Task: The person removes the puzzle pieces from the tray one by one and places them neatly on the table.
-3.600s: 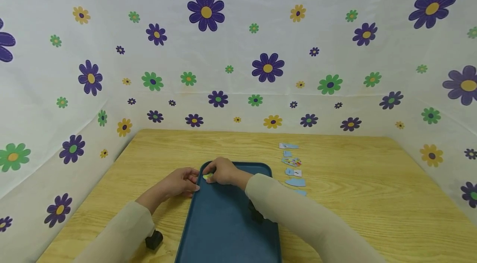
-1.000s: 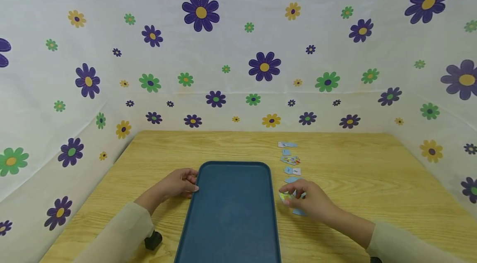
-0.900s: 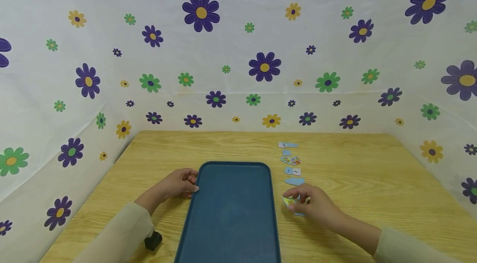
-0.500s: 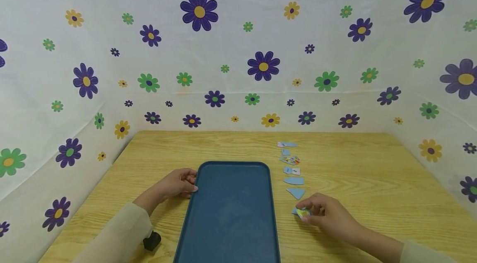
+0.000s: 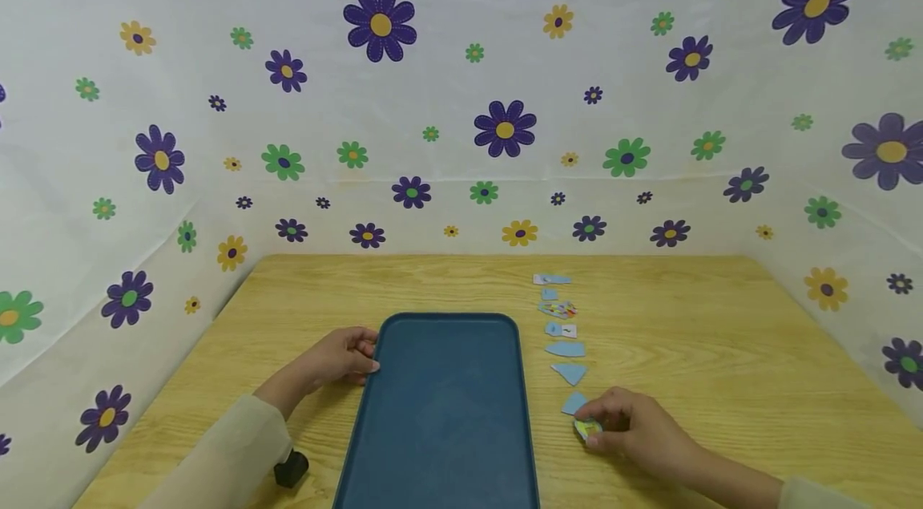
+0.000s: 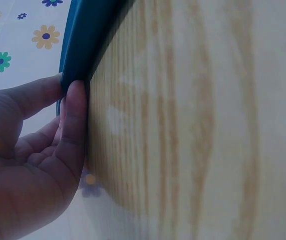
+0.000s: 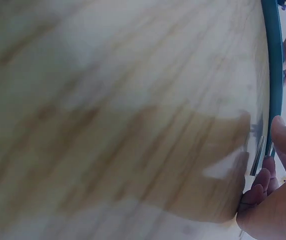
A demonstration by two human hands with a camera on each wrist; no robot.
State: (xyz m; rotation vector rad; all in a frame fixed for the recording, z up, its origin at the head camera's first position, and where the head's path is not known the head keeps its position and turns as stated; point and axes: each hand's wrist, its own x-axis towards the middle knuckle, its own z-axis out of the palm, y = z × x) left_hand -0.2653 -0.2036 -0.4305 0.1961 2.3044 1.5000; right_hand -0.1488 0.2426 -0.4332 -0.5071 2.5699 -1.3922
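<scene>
A dark blue tray (image 5: pixel 449 405) lies lengthwise on the wooden table. At its left rim, my left hand (image 5: pixel 339 361) pinches the edge; the left wrist view shows the thumb and fingers on either side of the rim (image 6: pixel 85 40). Right of the tray, my right hand (image 5: pixel 645 433) pinches a small flat piece with a yellow-green print (image 5: pixel 588 430), low over the table. Just beyond it lies a light blue piece (image 5: pixel 574 403). The right wrist view has my right hand (image 7: pixel 278 185) at its right edge, with the piece seen nearly edge-on.
Several flat pieces run in a column away from me, among them a blue triangle (image 5: pixel 570 373), a pointed blue strip (image 5: pixel 566 349) and a multicoloured piece (image 5: pixel 558 309). A black block-like object (image 5: pixel 292 469) sits by the left sleeve. A flowered cloth (image 5: pixel 433 92) encloses the table.
My right hand has carried the printed piece from the tray's far left corner to the right side, then nearer me, uncovering blue pieces. My left hand has stayed at the rim.
</scene>
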